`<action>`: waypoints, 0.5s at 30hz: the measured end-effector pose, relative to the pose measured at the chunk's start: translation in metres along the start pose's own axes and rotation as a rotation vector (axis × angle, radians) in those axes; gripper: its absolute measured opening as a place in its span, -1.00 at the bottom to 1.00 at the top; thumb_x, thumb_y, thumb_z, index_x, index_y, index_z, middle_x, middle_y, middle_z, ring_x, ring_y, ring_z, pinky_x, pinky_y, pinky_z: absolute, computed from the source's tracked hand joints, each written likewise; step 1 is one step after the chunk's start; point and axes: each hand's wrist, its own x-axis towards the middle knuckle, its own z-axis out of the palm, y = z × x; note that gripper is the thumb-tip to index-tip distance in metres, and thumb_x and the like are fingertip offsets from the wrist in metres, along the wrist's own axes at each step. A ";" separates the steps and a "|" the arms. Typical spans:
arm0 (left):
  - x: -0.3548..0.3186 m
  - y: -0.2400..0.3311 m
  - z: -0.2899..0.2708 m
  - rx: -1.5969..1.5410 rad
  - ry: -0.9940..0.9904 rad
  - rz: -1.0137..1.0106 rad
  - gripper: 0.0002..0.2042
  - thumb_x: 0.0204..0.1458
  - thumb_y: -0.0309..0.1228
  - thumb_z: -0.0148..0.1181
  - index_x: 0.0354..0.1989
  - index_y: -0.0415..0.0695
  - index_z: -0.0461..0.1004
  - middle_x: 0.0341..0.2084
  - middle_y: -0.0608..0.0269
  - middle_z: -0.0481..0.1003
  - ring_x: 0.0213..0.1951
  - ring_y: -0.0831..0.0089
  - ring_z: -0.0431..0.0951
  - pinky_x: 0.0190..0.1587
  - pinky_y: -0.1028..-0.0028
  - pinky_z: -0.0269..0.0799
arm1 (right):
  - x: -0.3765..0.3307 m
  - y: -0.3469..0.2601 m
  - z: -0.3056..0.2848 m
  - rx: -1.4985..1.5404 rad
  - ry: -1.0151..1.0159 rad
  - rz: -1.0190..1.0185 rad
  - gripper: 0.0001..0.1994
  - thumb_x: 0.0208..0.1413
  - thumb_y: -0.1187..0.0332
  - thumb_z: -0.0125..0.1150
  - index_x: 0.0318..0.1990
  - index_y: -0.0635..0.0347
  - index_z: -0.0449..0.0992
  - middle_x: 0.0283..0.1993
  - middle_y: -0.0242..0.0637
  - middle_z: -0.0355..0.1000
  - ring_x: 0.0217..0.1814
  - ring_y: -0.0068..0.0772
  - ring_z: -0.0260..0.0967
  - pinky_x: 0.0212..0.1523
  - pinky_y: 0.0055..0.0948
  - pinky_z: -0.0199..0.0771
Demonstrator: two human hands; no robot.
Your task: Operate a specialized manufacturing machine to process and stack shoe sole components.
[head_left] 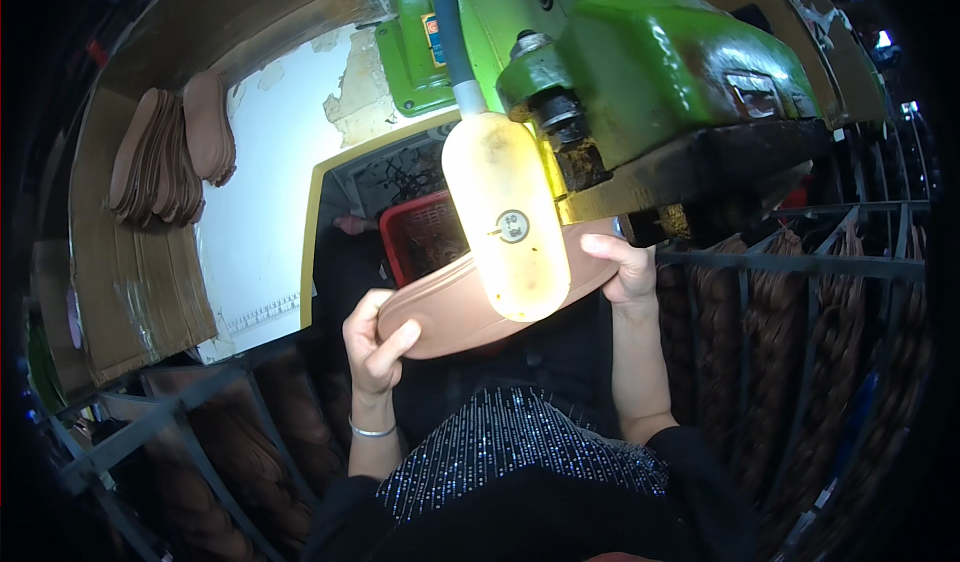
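Note:
Between my two hands I hold a pinkish-brown shoe sole (450, 324), its long side tilted up toward the right. My left hand (378, 347) grips its left end, thumb on top. The other end is pinched by my right hand (622, 267), thumb on the upper face, close beneath the green machine (650, 62). An oblong glowing lamp (508, 252) on a blue-grey stalk hangs in front and hides the sole's middle. Whether the sole's far edge touches the machine's black and brass working part (600, 187) is hidden.
Stacked brown soles (160, 162) lie on cardboard (160, 292) at the left, beside a white worktop (255, 202) with a ruler strip. A red basket (400, 237) sits below the machine. Metal racks (800, 262) full of soles flank me on both sides.

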 end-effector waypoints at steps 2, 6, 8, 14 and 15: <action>-0.014 -0.005 -0.009 -0.069 -0.012 -0.051 -0.80 -0.16 -0.52 0.23 -0.39 -0.27 0.35 -0.42 0.17 0.49 -0.38 0.58 0.44 -0.25 0.59 0.33 | 0.002 0.002 0.004 -0.039 -0.085 0.140 -0.55 -0.35 0.75 0.20 -0.15 0.32 0.43 -0.19 -0.29 0.45 -0.15 -0.48 0.42 -0.17 -0.54 0.45; -0.031 -0.017 -0.020 -0.064 -0.220 -0.191 -0.81 -0.14 -0.64 0.23 -0.37 -0.25 0.35 -0.36 0.13 0.51 -0.29 0.55 0.48 -0.17 0.53 0.38 | 0.007 0.004 0.019 -0.165 -0.100 0.091 -0.49 -0.39 0.72 0.40 -0.14 0.30 0.46 -0.15 -0.34 0.42 -0.14 -0.49 0.38 -0.12 -0.51 0.44; -0.030 -0.019 -0.013 0.018 -0.348 -0.273 -0.75 -0.10 -0.60 0.23 -0.23 -0.32 0.36 -0.29 0.13 0.51 -0.22 0.54 0.48 -0.09 0.50 0.37 | 0.008 0.003 0.026 -0.193 -0.115 0.076 -0.52 -0.36 0.70 0.40 -0.14 0.31 0.46 -0.15 -0.34 0.42 -0.14 -0.50 0.37 -0.12 -0.52 0.43; 0.042 -0.003 0.074 0.106 -0.342 0.106 -0.64 -0.06 -0.50 0.20 -0.06 -0.38 0.38 -0.22 0.10 0.51 -0.19 0.50 0.49 -0.08 0.49 0.38 | 0.005 0.004 0.037 -0.320 -0.177 -0.075 -0.65 -0.19 0.62 0.34 -0.16 0.35 0.46 -0.14 -0.30 0.42 -0.11 -0.53 0.37 -0.12 -0.53 0.42; 0.054 -0.017 0.079 0.075 -0.328 0.146 -0.69 -0.08 -0.49 0.21 -0.14 -0.37 0.44 -0.27 0.09 0.53 -0.23 0.50 0.51 -0.13 0.50 0.41 | 0.003 0.003 0.039 -0.269 -0.192 0.000 -0.69 -0.15 0.61 0.31 -0.17 0.37 0.46 -0.13 -0.27 0.42 -0.10 -0.53 0.37 -0.12 -0.52 0.42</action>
